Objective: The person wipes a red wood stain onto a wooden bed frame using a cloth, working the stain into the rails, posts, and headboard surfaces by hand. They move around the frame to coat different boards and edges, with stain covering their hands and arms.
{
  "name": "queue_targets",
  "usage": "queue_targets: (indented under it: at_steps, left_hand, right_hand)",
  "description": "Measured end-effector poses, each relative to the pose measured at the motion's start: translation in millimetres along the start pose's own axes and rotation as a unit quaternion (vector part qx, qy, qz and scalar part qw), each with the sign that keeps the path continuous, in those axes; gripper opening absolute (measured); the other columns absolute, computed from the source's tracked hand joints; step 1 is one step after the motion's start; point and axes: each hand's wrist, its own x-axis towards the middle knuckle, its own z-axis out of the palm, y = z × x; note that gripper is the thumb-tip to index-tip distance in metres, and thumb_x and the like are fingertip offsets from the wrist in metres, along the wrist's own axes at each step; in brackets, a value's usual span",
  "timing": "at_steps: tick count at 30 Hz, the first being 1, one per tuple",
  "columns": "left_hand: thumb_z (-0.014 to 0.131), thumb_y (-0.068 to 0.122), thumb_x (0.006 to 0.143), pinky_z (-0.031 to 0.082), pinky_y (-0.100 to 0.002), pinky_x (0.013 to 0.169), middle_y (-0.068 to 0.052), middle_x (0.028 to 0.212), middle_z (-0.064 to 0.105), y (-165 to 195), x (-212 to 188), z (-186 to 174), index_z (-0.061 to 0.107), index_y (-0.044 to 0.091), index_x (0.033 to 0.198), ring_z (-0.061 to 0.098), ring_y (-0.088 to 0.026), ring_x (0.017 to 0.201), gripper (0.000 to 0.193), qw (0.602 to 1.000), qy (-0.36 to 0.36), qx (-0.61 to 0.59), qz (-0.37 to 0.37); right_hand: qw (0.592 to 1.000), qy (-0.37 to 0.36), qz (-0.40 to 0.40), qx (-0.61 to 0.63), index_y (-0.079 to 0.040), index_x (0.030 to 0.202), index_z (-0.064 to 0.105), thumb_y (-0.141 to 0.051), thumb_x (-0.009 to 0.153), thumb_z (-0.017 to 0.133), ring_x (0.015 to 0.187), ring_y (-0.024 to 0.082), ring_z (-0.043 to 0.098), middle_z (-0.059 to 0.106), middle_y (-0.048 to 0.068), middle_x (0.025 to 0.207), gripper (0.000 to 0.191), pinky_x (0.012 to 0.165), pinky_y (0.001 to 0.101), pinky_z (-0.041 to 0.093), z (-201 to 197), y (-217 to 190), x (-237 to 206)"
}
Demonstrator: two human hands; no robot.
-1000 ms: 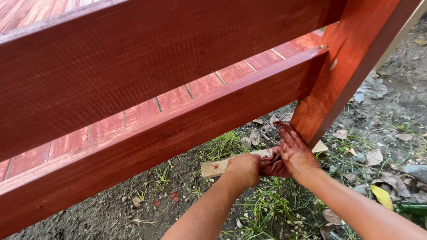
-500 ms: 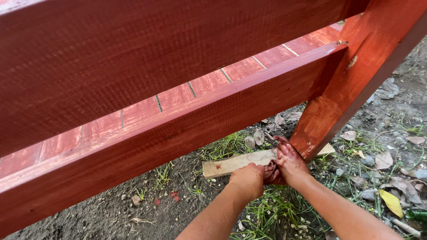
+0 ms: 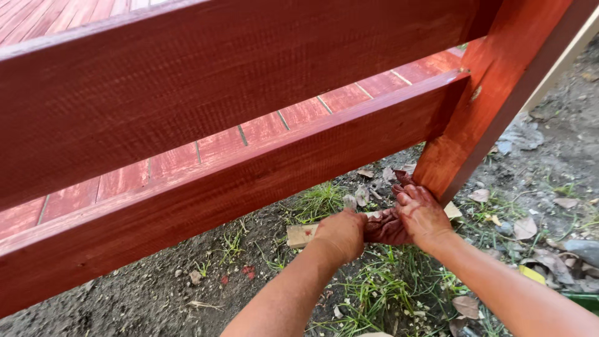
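Observation:
My left hand (image 3: 340, 234) is closed in a fist on one end of a dark red stained rag (image 3: 382, 227). My right hand (image 3: 422, 215), stained red, grips the rag's other end and presses it against the foot of a red-stained wooden post (image 3: 474, 118). Both hands are low over the ground, above a pale unpainted strip of wood (image 3: 300, 235) lying in the dirt under them. The rag is mostly hidden between my two hands.
A thick red lower rail (image 3: 249, 181) and a wider upper rail (image 3: 218, 87) run across in front of me, joined to the post. Red deck boards (image 3: 299, 112) show between them. The ground holds dirt, grass tufts (image 3: 380, 287), dry leaves and stones (image 3: 524, 228).
My hands stay at the foot of the post and have drawn a little closer together on the rag. The view has shifted slightly to the right.

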Motion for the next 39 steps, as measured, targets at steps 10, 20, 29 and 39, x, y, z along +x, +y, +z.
queue_targets:
  at_steps: [10,20,29,39]
  left_hand:
    - [0.064,0.012,0.086,0.055,-0.049,0.096,-0.016,0.128,0.064,22.8,-11.1,-32.6,0.067,0.016,0.123,0.065,-0.036,0.117,0.037,0.999,0.025,-0.002,0.022]
    - [0.071,0.021,0.084,0.055,-0.047,0.096,-0.013,0.124,0.068,30.7,0.3,-38.9,0.067,0.017,0.122,0.067,-0.034,0.115,0.038,0.999,-0.006,-0.038,0.007]
    - [0.068,0.012,0.081,0.057,-0.047,0.092,-0.012,0.119,0.071,8.3,16.8,8.4,0.070,0.020,0.120,0.069,-0.034,0.110,0.040,0.999,-0.007,-0.046,-0.007]
    - [0.068,0.012,0.080,0.056,-0.046,0.093,-0.016,0.115,0.073,-6.2,24.9,39.0,0.073,0.015,0.113,0.070,-0.035,0.108,0.034,0.999,-0.020,-0.041,-0.015]
  right_hand:
    - [0.992,0.106,-0.024,-0.066,-0.017,0.113,0.070,-0.021,0.085,0.055,0.137,0.024,0.047,0.060,0.000,0.135,0.032,0.115,0.0420,0.036,-81.7,41.2,-13.4]
    - [0.976,0.070,-0.024,-0.203,-0.011,0.138,0.056,-0.020,0.082,0.051,0.142,0.024,0.044,0.046,0.006,0.154,0.057,0.122,0.0392,0.030,-89.2,33.6,-28.6]
    - [0.977,-0.038,-0.042,-0.203,-0.010,0.140,0.052,-0.020,0.089,0.046,0.145,0.026,0.037,0.044,0.008,0.155,0.052,0.123,0.0417,0.022,8.2,5.0,-28.2]
    - [0.995,-0.059,-0.043,-0.072,-0.006,0.136,0.054,-0.018,0.091,0.044,0.146,0.025,0.038,0.049,0.009,0.152,0.048,0.124,0.0395,0.024,48.6,-13.8,-11.3]
